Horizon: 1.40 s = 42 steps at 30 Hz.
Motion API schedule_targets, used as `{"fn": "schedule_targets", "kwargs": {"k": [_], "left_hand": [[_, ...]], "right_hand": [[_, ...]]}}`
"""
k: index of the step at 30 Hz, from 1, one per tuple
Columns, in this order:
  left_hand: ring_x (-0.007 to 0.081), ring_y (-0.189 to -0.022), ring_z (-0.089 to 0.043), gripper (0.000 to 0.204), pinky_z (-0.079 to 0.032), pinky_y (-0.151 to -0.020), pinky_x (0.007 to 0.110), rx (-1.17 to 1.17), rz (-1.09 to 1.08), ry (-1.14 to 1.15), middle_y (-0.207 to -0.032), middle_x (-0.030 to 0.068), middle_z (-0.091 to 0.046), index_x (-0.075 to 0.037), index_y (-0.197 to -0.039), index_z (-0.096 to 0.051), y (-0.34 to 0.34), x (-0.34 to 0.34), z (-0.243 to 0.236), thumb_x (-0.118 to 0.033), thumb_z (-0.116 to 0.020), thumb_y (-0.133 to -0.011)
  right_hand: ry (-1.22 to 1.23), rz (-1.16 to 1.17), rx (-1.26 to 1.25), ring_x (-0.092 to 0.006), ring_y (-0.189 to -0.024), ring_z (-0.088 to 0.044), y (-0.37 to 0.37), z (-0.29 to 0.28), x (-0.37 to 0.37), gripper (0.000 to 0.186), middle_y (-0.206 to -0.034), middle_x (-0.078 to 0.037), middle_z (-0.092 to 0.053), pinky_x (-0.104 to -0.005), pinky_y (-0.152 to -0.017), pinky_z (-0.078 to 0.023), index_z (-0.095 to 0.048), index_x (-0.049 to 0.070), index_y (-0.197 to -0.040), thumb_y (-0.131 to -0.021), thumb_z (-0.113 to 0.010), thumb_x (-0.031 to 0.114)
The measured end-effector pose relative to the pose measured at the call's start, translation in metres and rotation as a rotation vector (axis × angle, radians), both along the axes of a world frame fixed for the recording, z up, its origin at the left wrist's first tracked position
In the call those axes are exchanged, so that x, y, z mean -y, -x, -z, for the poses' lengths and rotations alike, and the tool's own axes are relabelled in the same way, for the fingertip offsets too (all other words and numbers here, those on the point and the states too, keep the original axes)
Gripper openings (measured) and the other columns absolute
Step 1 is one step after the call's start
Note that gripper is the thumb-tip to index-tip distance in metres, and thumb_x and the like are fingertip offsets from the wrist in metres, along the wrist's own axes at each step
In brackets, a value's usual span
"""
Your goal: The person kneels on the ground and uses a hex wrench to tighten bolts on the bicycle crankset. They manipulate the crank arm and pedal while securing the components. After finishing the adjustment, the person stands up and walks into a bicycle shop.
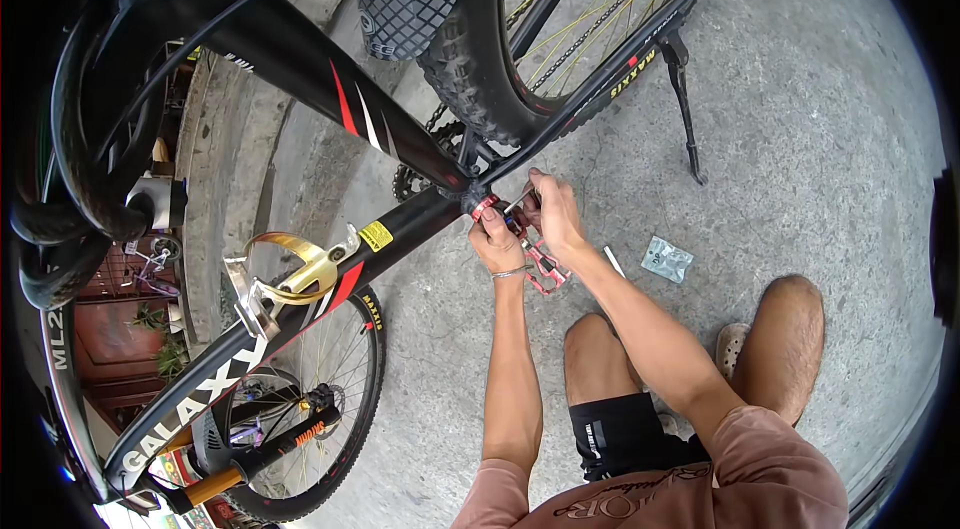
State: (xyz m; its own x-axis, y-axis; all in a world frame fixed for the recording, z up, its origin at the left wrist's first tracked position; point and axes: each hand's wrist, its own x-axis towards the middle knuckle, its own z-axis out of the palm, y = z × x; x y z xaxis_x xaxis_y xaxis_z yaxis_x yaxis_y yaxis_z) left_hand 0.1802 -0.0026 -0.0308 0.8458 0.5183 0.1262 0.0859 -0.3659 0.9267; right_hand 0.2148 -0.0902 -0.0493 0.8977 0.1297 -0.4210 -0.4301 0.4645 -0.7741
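Observation:
A black mountain bike frame (408, 229) with red and white accents crosses in front of me. At its bottom bracket, a red ring (483, 206) surrounds the crank axle. My left hand (497, 243) is closed around the crank area just below that ring, its thumb on top. My right hand (556, 214) is beside it, pinching a thin metal rod-like tool (520, 199) angled toward the crank. The tool's working end is hidden among fingers and crank parts. A red pedal (547, 269) hangs below, between my forearms.
A small clear plastic packet (667, 260) and a white stick (613, 261) lie on the concrete by my right forearm. The kickstand (686, 124) props the bike. Its rear tyre (468, 74), gold bottle cage (300, 274) and front wheel (375, 354) surround the work area.

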Motion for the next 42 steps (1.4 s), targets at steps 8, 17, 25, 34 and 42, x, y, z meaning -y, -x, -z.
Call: {"fn": "schedule_targets", "kwargs": {"k": [8,17,25,34,42], "left_hand": [[0.01,-0.05,-0.048,0.066,-0.036,-0.045,0.025,0.034,0.147,0.084,-0.059,0.0047,-0.056,0.001,-0.071,-0.055,-0.007,-0.001,0.008,-0.062,-0.048,-0.087],[0.0101,-0.046,-0.046,0.061,-0.033,-0.044,0.026,0.038,0.164,0.171,-0.052,0.0045,-0.053,-0.004,-0.063,-0.05,-0.009,-0.003,0.003,-0.06,-0.049,-0.087],[0.0115,-0.046,-0.047,0.059,-0.035,-0.044,0.028,0.062,0.157,0.129,-0.051,0.0043,-0.052,-0.003,-0.062,-0.05,-0.008,-0.01,0.014,-0.055,-0.048,-0.089],[0.0121,-0.049,-0.048,0.05,-0.037,-0.048,0.029,0.039,0.179,0.108,-0.053,0.0035,-0.052,-0.003,-0.065,-0.053,-0.007,-0.011,0.01,-0.045,-0.05,-0.092],[0.0112,-0.047,-0.047,0.063,-0.036,-0.046,0.029,0.089,0.12,0.091,-0.052,0.0032,-0.052,-0.004,-0.06,-0.053,-0.007,-0.009,0.007,-0.059,-0.049,-0.088]], "right_hand": [[0.801,0.223,1.227,-0.0351,-0.049,-0.054,-0.043,0.033,0.037,0.029,-0.055,-0.014,-0.054,-0.0426,-0.046,-0.043,-0.056,0.004,-0.064,-0.08,-0.057,0.028],[1.032,-1.374,0.854,-0.0313,-0.095,-0.062,-0.097,-0.072,0.082,0.06,-0.1,-0.018,-0.066,-0.0403,-0.083,-0.046,-0.062,-0.003,-0.109,-0.095,-0.038,0.05],[1.636,-1.705,0.739,-0.0229,-0.078,-0.065,-0.084,-0.123,0.041,0.053,-0.093,-0.01,-0.068,-0.0384,-0.07,-0.052,-0.066,0.005,-0.107,-0.088,-0.054,0.053],[2.029,-1.064,1.166,-0.0223,-0.084,-0.067,-0.039,-0.116,0.03,0.04,-0.106,-0.006,-0.066,-0.0381,-0.063,-0.055,-0.069,0.006,-0.103,-0.074,-0.072,0.034],[1.724,-0.649,0.709,-0.0245,-0.086,-0.069,-0.005,-0.11,0.027,0.022,-0.095,-0.013,-0.069,-0.0343,-0.069,-0.055,-0.069,0.004,-0.093,-0.076,-0.069,0.018]]}}
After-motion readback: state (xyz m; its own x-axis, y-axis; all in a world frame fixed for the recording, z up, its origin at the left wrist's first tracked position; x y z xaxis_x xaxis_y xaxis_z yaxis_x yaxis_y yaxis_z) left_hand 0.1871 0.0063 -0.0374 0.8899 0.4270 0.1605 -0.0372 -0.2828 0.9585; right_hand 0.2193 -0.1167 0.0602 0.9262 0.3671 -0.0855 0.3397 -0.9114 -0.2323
